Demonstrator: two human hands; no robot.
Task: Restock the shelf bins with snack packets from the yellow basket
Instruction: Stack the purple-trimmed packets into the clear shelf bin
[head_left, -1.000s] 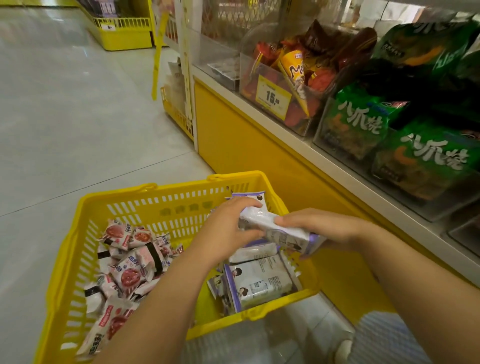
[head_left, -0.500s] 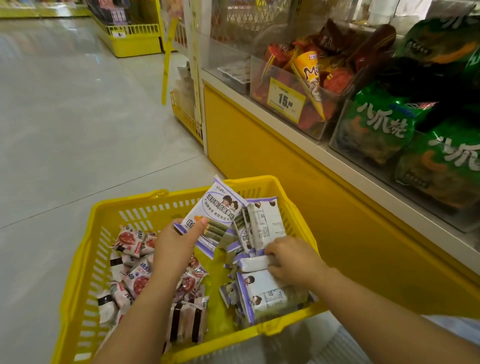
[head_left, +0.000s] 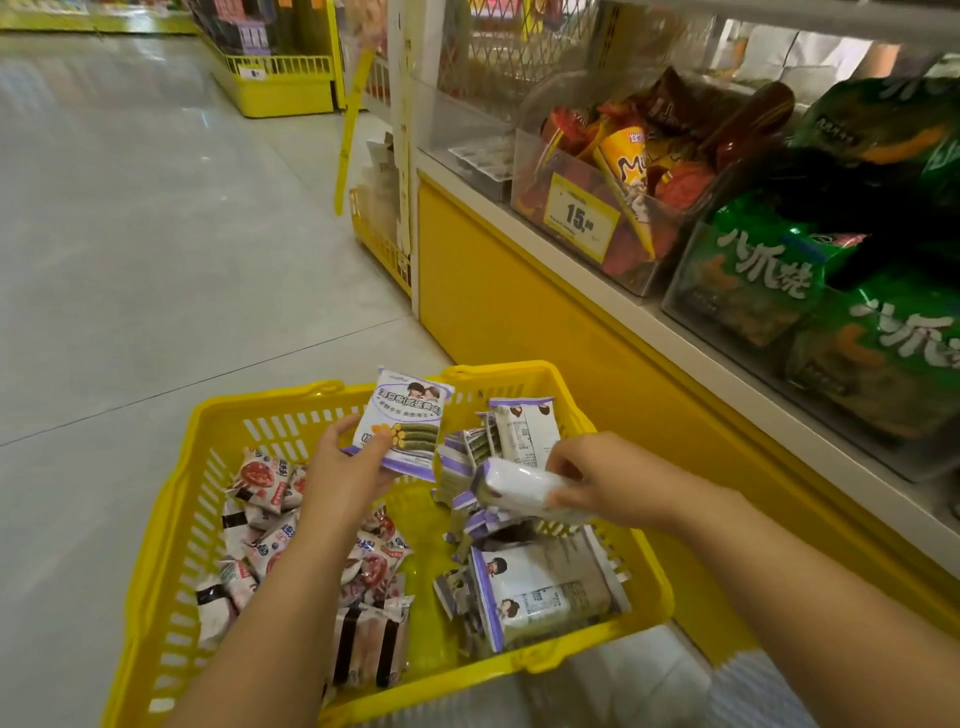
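Note:
The yellow basket (head_left: 171, 545) stands on the floor below me. Pink-and-white snack packets (head_left: 260, 478) fill its left side and white-and-purple packets (head_left: 540, 597) its right. My left hand (head_left: 343, 467) holds a white-and-purple packet (head_left: 408, 431) upright, face toward me, above the basket's middle. My right hand (head_left: 602, 478) grips a second white-and-purple packet (head_left: 514, 488) lying sideways, just above the right-hand pile. The clear shelf bins (head_left: 644, 265) sit up on the right.
A white shelf ledge (head_left: 597, 291) over a yellow base panel (head_left: 519, 332) runs along the right. The bins hold red and orange snacks with a 15 price tag (head_left: 582, 218) and green bags (head_left: 769, 280). Another yellow display (head_left: 280, 83) stands far back on the grey floor.
My left hand took one packet and lifted it upright. My right hand dropped into the basket, grasped another packet and has raised it off the pile.

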